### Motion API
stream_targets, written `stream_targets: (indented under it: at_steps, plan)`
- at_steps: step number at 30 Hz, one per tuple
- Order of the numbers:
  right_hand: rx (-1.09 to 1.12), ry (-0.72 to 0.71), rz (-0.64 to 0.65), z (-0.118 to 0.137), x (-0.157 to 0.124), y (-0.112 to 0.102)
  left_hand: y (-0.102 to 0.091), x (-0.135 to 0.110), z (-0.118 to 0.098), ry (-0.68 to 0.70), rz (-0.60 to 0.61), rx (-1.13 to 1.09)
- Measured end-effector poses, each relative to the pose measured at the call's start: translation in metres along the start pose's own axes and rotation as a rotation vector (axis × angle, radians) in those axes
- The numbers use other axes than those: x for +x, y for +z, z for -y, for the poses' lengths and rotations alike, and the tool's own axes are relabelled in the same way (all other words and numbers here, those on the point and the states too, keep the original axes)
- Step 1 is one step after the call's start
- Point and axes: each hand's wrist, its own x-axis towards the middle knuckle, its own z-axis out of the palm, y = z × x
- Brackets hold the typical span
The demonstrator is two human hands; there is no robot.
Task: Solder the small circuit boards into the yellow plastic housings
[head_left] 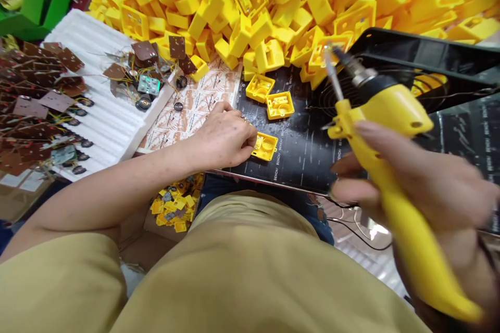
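Note:
My left hand (pixel 230 138) rests on the black work surface with its fingers curled against the left end of a small yellow plastic case (pixel 266 146). The case lies with its hollow side up, and the fingertips are partly hidden. Wrapped around the handle of a yellow soldering gun (pixel 394 182) is my right hand (pixel 437 182), blurred by motion. The gun's metal tip points up and to the left, above the surface. Just beyond my left hand lie two more yellow cases, one tilted (pixel 260 87) and one nearer (pixel 280 105), both hollow side up.
A large heap of yellow cases (pixel 234 5) fills the back. On the left, a white foam tray (pixel 109 130) bears brown circuit boards (pixel 31 106) with wires and small round black parts. A black fan (pixel 390 73) stands at right. Below the edge sits a box with yellow pieces (pixel 177 205).

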Motion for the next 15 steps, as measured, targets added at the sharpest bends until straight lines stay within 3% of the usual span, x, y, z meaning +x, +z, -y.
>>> stream_targets:
  at_steps: [2,5,7,9,12,15]
  plan:
    - [-0.095,-0.127,-0.008,0.000,0.014,0.013,0.001,-0.003,0.001,0.019,-0.032,0.031]
    - [-0.191,-0.276,0.005,-0.011,0.035,0.034,0.011,-0.011,0.001,0.110,-0.218,0.086]
    - [-0.205,-0.275,0.037,-0.019,0.048,0.047,0.023,-0.015,-0.002,0.171,-0.302,0.105]
    - [-0.233,-0.259,0.043,-0.026,0.060,0.061,0.033,-0.019,-0.006,0.205,-0.308,0.105]
    - [-0.296,-0.209,0.060,-0.030,0.073,0.080,0.034,-0.027,-0.003,0.219,-0.360,0.050]
    - [-0.281,-0.143,0.094,-0.029,0.074,0.092,0.019,-0.037,0.022,0.007,-0.497,-0.011]
